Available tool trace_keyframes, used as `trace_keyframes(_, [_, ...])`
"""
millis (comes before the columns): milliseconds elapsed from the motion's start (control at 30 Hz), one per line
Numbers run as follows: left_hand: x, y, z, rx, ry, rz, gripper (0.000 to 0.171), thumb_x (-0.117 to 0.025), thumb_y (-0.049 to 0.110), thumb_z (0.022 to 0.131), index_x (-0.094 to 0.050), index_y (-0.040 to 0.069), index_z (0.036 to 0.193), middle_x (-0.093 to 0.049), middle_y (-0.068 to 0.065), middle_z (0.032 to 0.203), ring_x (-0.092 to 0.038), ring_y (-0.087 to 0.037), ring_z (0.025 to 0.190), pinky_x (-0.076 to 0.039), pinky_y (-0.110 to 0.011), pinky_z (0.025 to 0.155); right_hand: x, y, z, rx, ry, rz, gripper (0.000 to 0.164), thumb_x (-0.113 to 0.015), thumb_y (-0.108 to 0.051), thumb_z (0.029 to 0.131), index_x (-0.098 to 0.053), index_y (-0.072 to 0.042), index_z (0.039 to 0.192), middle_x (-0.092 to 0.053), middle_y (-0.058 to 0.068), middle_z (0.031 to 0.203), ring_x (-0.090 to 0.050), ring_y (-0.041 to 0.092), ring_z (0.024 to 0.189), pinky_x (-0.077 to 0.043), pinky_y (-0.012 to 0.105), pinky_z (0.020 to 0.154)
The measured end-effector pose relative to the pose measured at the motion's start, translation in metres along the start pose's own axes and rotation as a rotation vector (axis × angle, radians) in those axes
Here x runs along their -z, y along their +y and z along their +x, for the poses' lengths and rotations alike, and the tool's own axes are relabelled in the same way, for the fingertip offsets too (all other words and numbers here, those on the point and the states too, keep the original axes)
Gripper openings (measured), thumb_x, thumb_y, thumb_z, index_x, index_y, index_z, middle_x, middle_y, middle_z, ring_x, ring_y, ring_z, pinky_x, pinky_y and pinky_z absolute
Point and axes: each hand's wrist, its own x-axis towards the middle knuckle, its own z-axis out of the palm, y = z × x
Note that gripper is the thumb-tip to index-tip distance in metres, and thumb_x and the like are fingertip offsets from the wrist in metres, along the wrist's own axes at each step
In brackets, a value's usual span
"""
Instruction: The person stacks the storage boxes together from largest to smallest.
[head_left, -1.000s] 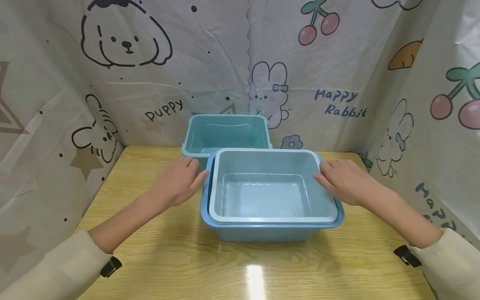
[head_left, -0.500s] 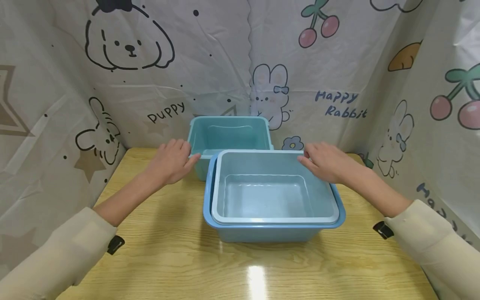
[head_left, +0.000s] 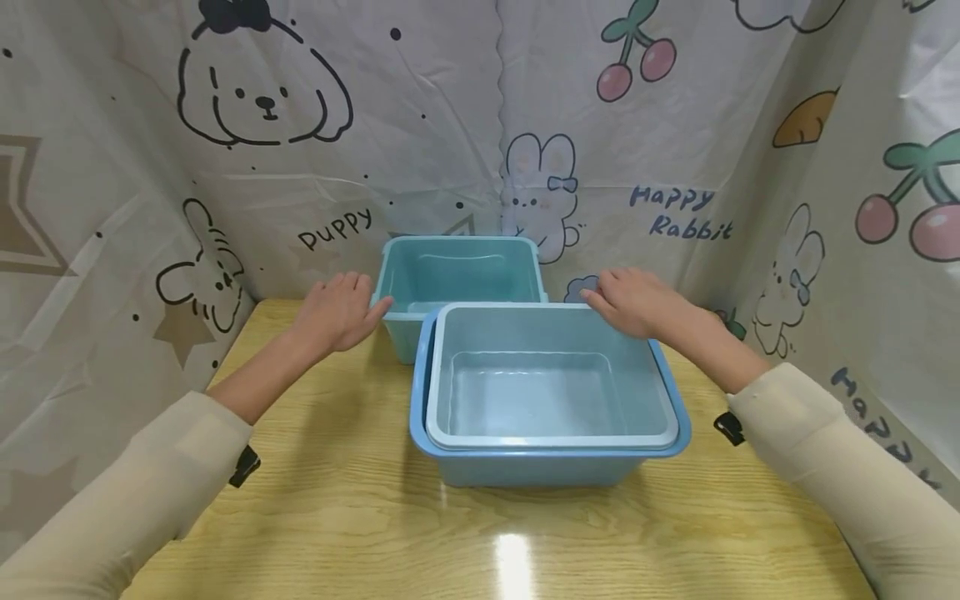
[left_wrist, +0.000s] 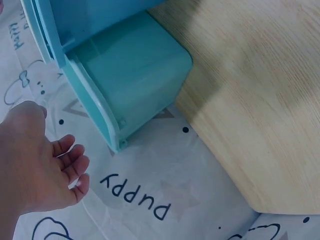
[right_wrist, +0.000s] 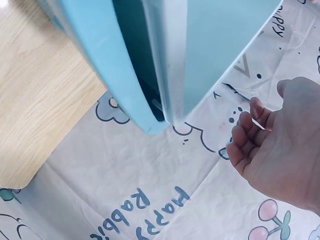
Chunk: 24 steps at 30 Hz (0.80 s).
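My left hand (head_left: 335, 315) hovers at the left side of the teal bin (head_left: 467, 271), thumb close to its rim. The left wrist view shows that hand empty, its fingers loosely bent and apart from the teal bin. A pale blue rectangular bin (head_left: 551, 442) sits nested inside a larger blue basin (head_left: 532, 471), in front of the teal bin and overlapping it in the head view. Over the far right corner of this nested pair is my right hand (head_left: 633, 302). Nothing is in it; in the right wrist view its relaxed fingers stand off from the rims.
Everything stands on a light wooden table (head_left: 337, 500). A printed cloth (head_left: 435, 142) with cartoon animals and cherries hangs behind the table and along both sides. Black wrist bands (head_left: 246, 467) show at both sleeves.
Both hands have left the sides of the nested blue bins. The left moved up and left toward the teal bin's side; the right moved up and left over the far corner. The bins stayed put.
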Motion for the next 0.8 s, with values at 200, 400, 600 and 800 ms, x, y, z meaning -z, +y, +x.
trace_keyframes(200, [-0.004, -0.009, 0.007, 0.045, -0.071, -0.017, 0.047, -0.035, 0.042, 0.107, -0.046, -0.004, 0.106, -0.053, -0.023, 0.109, -0.052, -0.038, 0.101, -0.042, -0.054, 0.083, -0.004, -0.003, 0.017, -0.014, -0.061, -0.037, 0.049, -0.035, -0.035, 0.108, -0.056, 0.006, 0.124, -0.06, 0.024, 0.12, -0.054, 0.042, 0.115, -0.04, 0.055, 0.098])
trace_keyframes(400, [-0.008, -0.016, 0.013, 0.061, -0.086, -0.021, 0.049, -0.034, 0.042, 0.107, -0.046, -0.006, 0.111, -0.053, -0.024, 0.11, -0.052, -0.041, 0.104, -0.041, -0.058, 0.087, -0.008, -0.006, 0.03, -0.019, -0.078, -0.06, 0.052, -0.033, -0.034, 0.108, -0.053, 0.008, 0.131, -0.056, 0.028, 0.13, -0.049, 0.045, 0.124, -0.035, 0.056, 0.105])
trace_keyframes(600, [-0.011, -0.017, 0.018, 0.084, -0.101, -0.02, 0.052, -0.034, 0.043, 0.107, -0.046, -0.007, 0.116, -0.053, -0.025, 0.114, -0.051, -0.042, 0.11, -0.04, -0.06, 0.091, -0.012, -0.006, 0.041, -0.037, -0.114, -0.069, 0.056, -0.03, -0.035, 0.109, -0.049, 0.01, 0.137, -0.051, 0.03, 0.137, -0.044, 0.047, 0.129, -0.03, 0.057, 0.108])
trace_keyframes(800, [-0.013, -0.019, 0.024, 0.089, -0.088, -0.012, 0.05, -0.035, 0.043, 0.106, -0.046, -0.006, 0.112, -0.053, -0.022, 0.105, -0.053, -0.039, 0.099, -0.043, -0.054, 0.084, -0.016, -0.001, 0.052, -0.081, -0.14, -0.058, 0.06, -0.027, -0.038, 0.108, -0.046, 0.01, 0.139, -0.048, 0.031, 0.14, -0.042, 0.047, 0.131, -0.03, 0.057, 0.109])
